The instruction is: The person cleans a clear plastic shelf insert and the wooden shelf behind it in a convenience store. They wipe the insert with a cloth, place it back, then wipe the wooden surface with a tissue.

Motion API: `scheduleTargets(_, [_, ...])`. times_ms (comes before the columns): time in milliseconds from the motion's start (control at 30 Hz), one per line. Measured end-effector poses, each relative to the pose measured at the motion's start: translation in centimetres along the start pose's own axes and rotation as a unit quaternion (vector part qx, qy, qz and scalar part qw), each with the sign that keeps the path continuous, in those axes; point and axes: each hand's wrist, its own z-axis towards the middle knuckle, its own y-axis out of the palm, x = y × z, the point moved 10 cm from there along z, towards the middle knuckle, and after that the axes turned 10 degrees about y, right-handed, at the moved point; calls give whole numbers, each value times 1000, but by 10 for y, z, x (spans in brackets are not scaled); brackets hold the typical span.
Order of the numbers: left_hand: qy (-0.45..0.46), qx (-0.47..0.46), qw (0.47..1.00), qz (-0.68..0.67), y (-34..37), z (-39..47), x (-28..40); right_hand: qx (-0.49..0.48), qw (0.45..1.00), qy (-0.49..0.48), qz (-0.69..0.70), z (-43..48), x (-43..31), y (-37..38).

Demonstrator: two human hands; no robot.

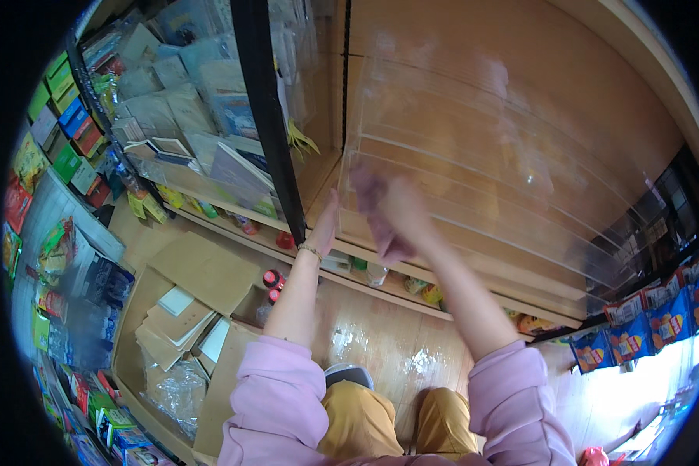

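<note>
A clear plastic tiered display rack (466,175) stands before me against the brown back panel of a wooden shelf unit. My left hand (326,224) rests along the rack's left side edge, fingers extended and pointing up; whether it grips the edge is hard to tell. A pinkish-purple cloth (384,233) is in my right hand (405,207), against the rack's left front part; hand and cloth are blurred by motion.
Left of a black post (271,116), a shelf bay holds books in plastic sleeves (180,105). An opened cardboard box (201,268) with notebooks and plastic wrap lies on the floor at left. Red-capped bottles (273,279) stand by the lower shelf. Blue snack bags (629,343) hang at right.
</note>
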Motion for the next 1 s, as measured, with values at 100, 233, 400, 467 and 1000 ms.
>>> scheduleTargets(100, [2,-11,997,-78,5,-1,-1,-137,988,43,-63,-12,-1,88])
scheduleTargets(233, [49,2,998,44,4,2,3,-209,973,0,-96,3,22,111])
scheduleTargets(400, [108,3,990,91,5,8,7,-182,980,9,-84,-45,124,30])
scheduleTargets(467, [125,-8,989,80,7,7,10,-223,968,110,13,-70,179,-1])
scheduleTargets(1000, [277,106,925,236,13,9,50,235,934,-244,-115,12,-4,-139])
